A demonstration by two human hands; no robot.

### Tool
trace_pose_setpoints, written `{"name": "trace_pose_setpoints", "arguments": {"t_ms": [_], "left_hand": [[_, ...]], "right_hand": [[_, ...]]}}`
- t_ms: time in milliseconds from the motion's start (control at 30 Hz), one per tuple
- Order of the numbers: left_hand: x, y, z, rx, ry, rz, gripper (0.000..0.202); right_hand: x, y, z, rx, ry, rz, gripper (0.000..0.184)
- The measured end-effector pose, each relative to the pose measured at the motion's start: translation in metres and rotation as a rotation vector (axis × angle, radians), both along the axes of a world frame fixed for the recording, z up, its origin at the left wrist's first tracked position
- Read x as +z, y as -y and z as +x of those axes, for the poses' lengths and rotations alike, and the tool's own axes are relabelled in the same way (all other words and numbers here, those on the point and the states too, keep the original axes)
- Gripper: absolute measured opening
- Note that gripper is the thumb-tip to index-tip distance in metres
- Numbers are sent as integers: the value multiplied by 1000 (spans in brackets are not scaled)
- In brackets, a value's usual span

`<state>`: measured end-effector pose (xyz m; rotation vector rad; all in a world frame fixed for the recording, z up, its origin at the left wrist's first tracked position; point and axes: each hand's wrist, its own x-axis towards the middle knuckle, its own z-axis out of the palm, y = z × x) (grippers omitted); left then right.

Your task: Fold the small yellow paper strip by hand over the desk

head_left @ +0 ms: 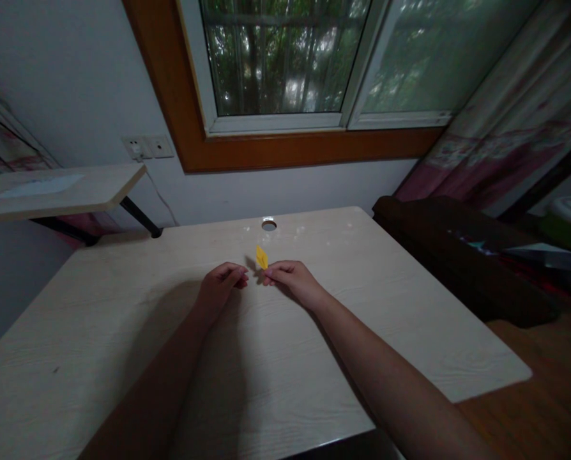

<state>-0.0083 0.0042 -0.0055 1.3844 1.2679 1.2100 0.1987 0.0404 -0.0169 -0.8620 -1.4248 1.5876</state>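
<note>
the right hand [295, 281] pinches a small yellow paper [261, 257] just above the tabletop [122, 306], the left hand [221, 284] lies curled up just beside it, a round hole [269, 224] sits past both hands, and a dark couch [458, 255] is off to the right.

No legible text, label, number or sign anywhere; folded yellow paper [261, 257] shows no readable marks.

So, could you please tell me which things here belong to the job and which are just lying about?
In hand: yellow paper piece, pinched by the right hand; left hand beside it; table beneath.
Lying about: white sheet on the side shelf, wall socket, curtain.
</note>
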Motion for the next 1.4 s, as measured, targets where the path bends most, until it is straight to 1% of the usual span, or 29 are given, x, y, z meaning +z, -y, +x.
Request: {"name": "trace_pose_setpoints", "arguments": {"t_ms": [100, 267, 500, 667, 800, 933, 1033, 1133, 1267, 1400], "left_hand": [[0, 0, 0, -9, -3, -5, 29], [0, -1, 1, -12, -6, -18, 28], [-2, -2, 0, -17, -18, -12, 28], [-2, -2, 0, -30, -19, -23, 28], [0, -1, 1, -33, -42, -3, 28], [0, -2, 2, -10, -43, 8, 28], [-3, -4, 4, 36, -6, 17, 33], [-7, -4, 5, 16, 2, 50, 40], [-11, -4, 7, -8, -51, 112, 47], [-10, -2, 8, -14, -139, 145, 47]], "right_hand": [[-1, -5, 2, -69, -120, -66, 26], [0, -9, 3, -161, -213, -139, 27], [2, -9, 2, -190, -222, -161, 28], [-1, -10, 0, -183, -220, -142, 28], [-6, -9, -2, -150, -166, -81, 28], [-4, -5, -2, -54, -64, -23, 27], [0, -1, -1, 1, 18, -3, 26], [2, 2, -1, 29, 90, 30, 23], [-2, 5, -2, 68, 185, 124, 18], [-3, 5, -4, 73, 266, 210, 18]]}}
